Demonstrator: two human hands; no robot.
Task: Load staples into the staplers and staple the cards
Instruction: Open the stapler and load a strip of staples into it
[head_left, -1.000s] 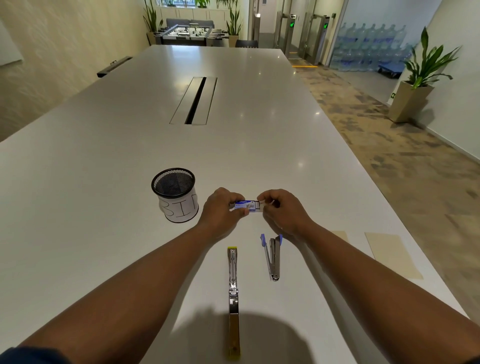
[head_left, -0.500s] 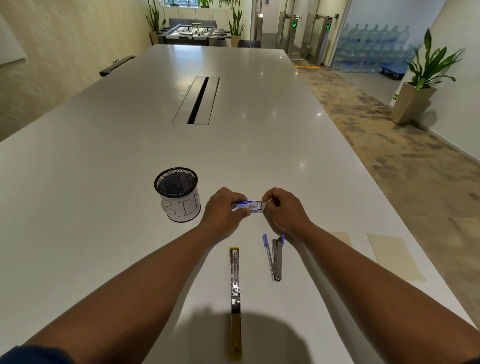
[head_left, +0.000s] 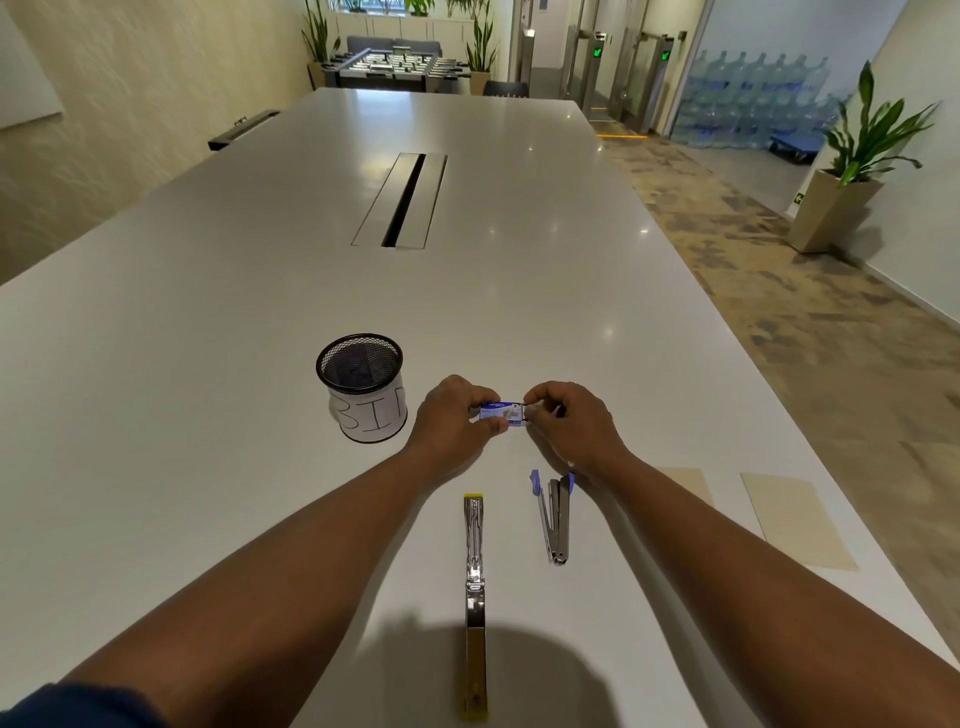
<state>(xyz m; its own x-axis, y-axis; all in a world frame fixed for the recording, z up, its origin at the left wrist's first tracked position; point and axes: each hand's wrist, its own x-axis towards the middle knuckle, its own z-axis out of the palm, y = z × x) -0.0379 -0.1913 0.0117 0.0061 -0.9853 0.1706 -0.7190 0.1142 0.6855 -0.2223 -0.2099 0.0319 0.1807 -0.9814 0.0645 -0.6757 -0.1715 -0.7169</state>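
Both hands are holding a small blue staple box (head_left: 503, 413) just above the white desk (head_left: 208, 338). The left hand (head_left: 452, 418) is gripping its left end, fingers curled and clamped on the box. The right hand (head_left: 569, 423) is pinching the right end with curled fingers. Near the person, a yellow stapler (head_left: 475, 597) is lying fully opened, and a blue stapler (head_left: 555, 517) is lying beside it, partly open. Two beige cards (head_left: 795, 519) are resting at the right edge. A mesh cup (head_left: 363, 387) marked "BIN" is standing left of the hands.
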